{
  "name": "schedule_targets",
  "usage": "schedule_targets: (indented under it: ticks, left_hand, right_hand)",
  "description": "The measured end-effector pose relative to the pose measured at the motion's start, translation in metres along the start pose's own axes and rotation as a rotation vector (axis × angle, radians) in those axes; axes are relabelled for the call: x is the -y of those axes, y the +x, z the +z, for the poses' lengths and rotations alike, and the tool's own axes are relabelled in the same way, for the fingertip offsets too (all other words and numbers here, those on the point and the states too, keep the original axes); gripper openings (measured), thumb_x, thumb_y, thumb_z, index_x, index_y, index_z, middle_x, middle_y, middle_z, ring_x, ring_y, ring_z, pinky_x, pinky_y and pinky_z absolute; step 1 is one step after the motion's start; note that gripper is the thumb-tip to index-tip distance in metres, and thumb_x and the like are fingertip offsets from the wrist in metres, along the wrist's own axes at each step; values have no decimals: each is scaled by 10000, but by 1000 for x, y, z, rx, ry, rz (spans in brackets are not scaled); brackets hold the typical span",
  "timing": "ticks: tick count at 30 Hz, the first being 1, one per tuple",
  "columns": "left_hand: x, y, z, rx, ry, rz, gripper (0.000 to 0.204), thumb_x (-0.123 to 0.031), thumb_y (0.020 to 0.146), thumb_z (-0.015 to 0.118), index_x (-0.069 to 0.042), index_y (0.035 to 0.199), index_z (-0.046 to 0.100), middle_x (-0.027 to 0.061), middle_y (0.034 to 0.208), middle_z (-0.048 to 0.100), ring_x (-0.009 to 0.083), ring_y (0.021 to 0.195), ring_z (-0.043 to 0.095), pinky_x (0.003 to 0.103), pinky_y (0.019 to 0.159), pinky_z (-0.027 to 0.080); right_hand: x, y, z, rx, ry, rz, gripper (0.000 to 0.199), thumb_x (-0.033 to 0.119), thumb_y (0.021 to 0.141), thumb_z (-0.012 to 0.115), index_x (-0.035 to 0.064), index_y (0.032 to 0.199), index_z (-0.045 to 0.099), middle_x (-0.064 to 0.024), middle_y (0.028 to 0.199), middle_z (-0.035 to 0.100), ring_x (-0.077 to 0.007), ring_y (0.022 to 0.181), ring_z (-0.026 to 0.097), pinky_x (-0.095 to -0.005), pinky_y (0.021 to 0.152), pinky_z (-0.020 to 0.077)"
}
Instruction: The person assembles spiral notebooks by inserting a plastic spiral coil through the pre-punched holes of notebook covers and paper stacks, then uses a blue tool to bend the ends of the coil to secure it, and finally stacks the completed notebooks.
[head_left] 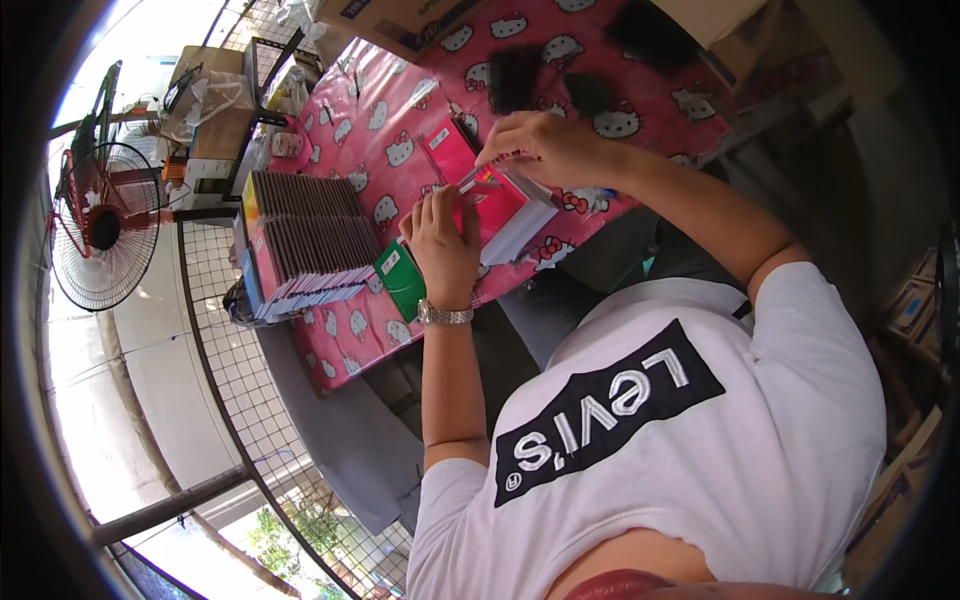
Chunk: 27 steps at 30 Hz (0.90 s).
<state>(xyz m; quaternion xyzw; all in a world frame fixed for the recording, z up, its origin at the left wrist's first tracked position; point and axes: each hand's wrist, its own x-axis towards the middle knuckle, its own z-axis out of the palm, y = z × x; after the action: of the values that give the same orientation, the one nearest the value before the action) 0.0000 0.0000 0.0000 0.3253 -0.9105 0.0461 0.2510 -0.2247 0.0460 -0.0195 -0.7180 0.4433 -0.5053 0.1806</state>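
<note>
On the table before me lies a small stack of notebooks with a bright pink-red cover (497, 208) on top and white page edges facing me. My left hand (440, 243), with a metal watch at the wrist, has its fingers curled over the left edge of the top notebook. At the far edge of that cover, my right hand (548, 148) is closed in a pinch; what its fingertips hold is too small to make out. A green notebook (401, 280) lies beside my left hand, partly under it. Another red notebook (450, 149) lies just beyond both hands.
Tall piles of notebooks (315, 230) stand on the left of the table, which has a pink patterned cloth (400, 150). Dark blurred items (515, 78) and a cardboard box (400, 25) are at the far side. A fan (105, 227) stands by the wire mesh at left.
</note>
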Motion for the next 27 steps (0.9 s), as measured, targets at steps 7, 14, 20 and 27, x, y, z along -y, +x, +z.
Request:
schedule_targets:
  ticks: [7,14,20,27]
  left_hand:
    - [-3,13,-6,37,-92,44,166,-140,877,665,-50,1014,635,80,927,677,265,873,623,385,820,412]
    - [-4,13,-4,63,-125,15,179,-153,882,659,-49,1023,618,89,924,661,282,888,612,405,836,416]
    - [-14,14,-1,54,-77,46,163,-145,902,616,-47,1032,608,96,929,657,293,893,610,408,827,417]
    - [-12,15,-1,77,-120,7,147,-130,906,598,-52,1029,615,96,929,658,290,891,608,415,813,415]
  right_hand:
    - [5,1,6,-68,47,10,214,12,813,692,76,1016,711,-82,953,596,-244,861,633,-345,754,516]
    - [4,-8,11,-57,105,9,259,-59,825,629,63,1041,703,-73,971,588,-216,873,626,-325,773,514]
    - [5,-2,-4,167,54,47,280,-46,818,630,61,1069,694,-83,1018,583,-245,867,643,-365,798,516]
    - [-2,2,6,86,-119,-151,321,1,795,664,70,1108,659,-89,976,566,-287,786,645,-371,740,531]
